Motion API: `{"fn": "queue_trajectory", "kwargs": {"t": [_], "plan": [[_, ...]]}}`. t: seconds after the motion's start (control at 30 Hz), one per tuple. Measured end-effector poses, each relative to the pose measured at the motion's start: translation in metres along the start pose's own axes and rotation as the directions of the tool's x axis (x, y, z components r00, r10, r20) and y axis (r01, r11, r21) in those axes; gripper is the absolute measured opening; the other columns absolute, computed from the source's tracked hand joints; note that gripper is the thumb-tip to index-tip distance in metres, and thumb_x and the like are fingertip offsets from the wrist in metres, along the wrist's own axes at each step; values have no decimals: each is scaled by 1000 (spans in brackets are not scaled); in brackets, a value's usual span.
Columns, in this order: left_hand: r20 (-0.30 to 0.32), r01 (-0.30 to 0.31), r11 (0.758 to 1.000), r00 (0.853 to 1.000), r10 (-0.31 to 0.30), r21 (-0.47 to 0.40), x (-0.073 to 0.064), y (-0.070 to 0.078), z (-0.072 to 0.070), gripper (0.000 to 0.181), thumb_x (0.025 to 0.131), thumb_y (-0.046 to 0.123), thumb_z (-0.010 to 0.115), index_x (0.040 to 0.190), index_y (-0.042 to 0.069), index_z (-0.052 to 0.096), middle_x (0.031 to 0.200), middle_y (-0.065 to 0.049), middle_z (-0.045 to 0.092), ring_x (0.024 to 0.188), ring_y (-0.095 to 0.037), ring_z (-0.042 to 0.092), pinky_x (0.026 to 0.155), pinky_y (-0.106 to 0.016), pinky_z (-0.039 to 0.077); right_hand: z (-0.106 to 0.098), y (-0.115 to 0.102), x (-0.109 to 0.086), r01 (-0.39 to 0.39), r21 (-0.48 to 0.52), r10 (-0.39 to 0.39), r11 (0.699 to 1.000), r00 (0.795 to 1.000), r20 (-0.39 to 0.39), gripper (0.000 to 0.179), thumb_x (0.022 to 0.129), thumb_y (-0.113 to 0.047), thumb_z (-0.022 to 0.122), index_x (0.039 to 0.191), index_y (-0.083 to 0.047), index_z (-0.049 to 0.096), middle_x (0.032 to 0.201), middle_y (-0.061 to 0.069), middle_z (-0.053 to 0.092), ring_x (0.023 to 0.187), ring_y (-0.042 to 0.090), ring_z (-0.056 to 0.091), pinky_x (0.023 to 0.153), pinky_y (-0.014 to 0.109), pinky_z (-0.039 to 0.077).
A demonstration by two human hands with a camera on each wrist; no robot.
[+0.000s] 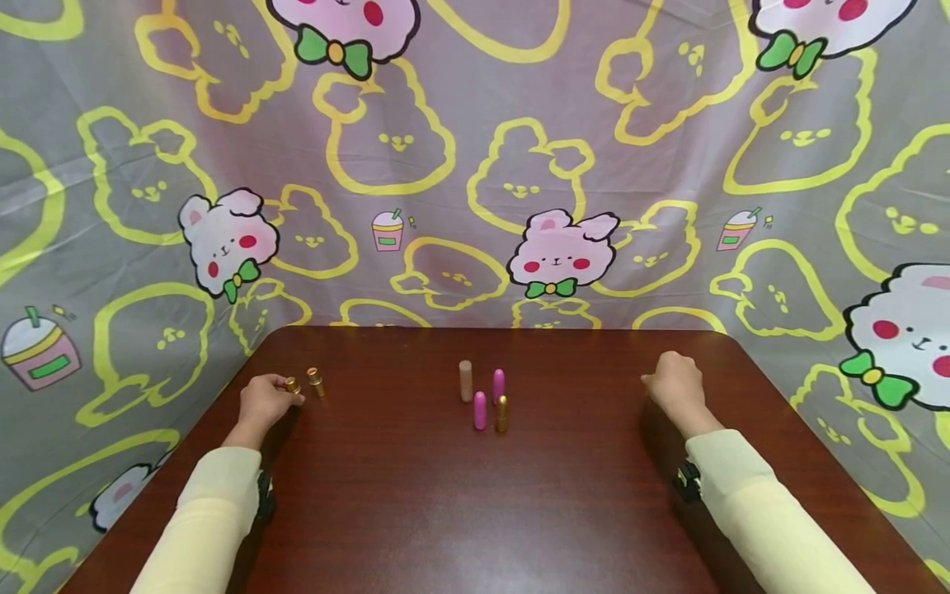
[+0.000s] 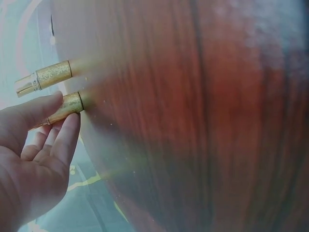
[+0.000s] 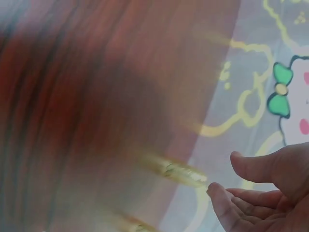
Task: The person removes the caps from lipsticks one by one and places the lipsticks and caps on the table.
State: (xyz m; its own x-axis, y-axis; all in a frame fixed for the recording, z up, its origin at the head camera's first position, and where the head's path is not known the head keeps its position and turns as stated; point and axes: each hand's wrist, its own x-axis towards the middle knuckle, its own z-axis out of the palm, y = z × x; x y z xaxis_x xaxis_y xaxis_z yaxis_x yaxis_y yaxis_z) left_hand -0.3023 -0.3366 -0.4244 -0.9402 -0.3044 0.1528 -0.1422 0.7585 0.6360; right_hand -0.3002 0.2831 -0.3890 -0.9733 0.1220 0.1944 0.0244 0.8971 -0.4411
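Observation:
At the table's left side my left hand (image 1: 265, 406) pinches a gold lipstick tube (image 2: 67, 107) between thumb and fingers; the tube stands close over or on the table. Beside it stands a second gold lipstick tube (image 1: 316, 383), apart from the hand. On the right, my right hand (image 1: 677, 391) is over the table. In the right wrist view its thumb and index finger are apart, with the index fingertip right at the end of a blurred gold tube (image 3: 186, 175). Part of another gold tube (image 3: 140, 226) shows at that view's bottom edge.
Mid-table stand a beige tube (image 1: 465, 381), two pink tubes (image 1: 480, 411) and a gold tube (image 1: 502, 415), close together. A patterned cloth (image 1: 460, 165) hangs around the back and sides of the dark wooden table (image 1: 475, 511).

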Motion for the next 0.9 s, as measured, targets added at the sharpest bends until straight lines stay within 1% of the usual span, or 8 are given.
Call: {"fn": "queue_trajectory", "kwargs": {"t": [0.07,0.13,0.23,0.3,0.33,0.47,0.67,0.9], "plan": [[1,-3,1000,1000,3,3,0,-1,0,31,75,8,80,90,-13,62,77,-20,65,78,-38,58,71,-48,46,0,-9,-1,18,4,-18,1000,1000,-9,42,87,-11,69,51,-7,46,50,3,40,50,25,47,49,40,43],[2,-7,1000,1000,7,9,0,-2,-1,31,74,8,80,89,-13,63,78,-21,65,79,-40,58,73,-50,46,3,-20,-4,42,20,-42,999,999,-5,33,86,-12,70,60,1,55,57,12,50,55,30,53,53,44,47],[2,-5,1000,1000,5,16,0,-2,-1,31,75,8,80,89,-14,64,82,-23,65,83,-43,57,76,-53,46,9,-39,-7,131,70,-132,989,991,8,23,86,-12,72,84,10,66,79,25,65,70,35,62,62,47,52],[0,-4,1000,1000,4,20,-1,-1,-1,31,74,8,80,90,-14,65,86,-25,65,87,-45,56,78,-54,45,13,-53,-9,187,135,-195,973,980,45,35,86,-12,73,107,15,65,104,30,65,88,39,66,73,49,54],[-1,-5,1000,1000,5,22,-1,-1,-1,31,74,8,80,90,-14,65,87,-26,65,87,-45,56,79,-54,45,16,-60,-10,220,167,-232,961,971,60,36,86,-12,73,109,14,65,104,29,66,90,38,66,74,48,54],[-1,-1,1000,1000,1,23,-2,2,-1,32,74,8,81,90,-14,65,88,-26,65,88,-46,55,79,-54,45,26,-86,-15,296,290,-341,910,933,117,34,85,-12,76,111,8,67,102,20,70,88,29,68,73,41,56],[7,21,1000,1000,-21,18,-1,3,-3,33,73,9,81,89,-13,65,85,-24,65,87,-43,55,77,-52,45,39,-113,-24,360,371,-440,856,884,160,29,83,-10,77,107,3,69,96,14,71,83,20,68,72,36,56],[14,21,1000,1000,-21,7,0,3,-4,29,74,9,81,87,-12,65,81,-21,64,86,-42,55,79,-53,45,54,-129,-29,396,385,-490,834,851,188,25,81,-10,79,100,2,71,92,11,71,82,18,68,72,35,56]]}}
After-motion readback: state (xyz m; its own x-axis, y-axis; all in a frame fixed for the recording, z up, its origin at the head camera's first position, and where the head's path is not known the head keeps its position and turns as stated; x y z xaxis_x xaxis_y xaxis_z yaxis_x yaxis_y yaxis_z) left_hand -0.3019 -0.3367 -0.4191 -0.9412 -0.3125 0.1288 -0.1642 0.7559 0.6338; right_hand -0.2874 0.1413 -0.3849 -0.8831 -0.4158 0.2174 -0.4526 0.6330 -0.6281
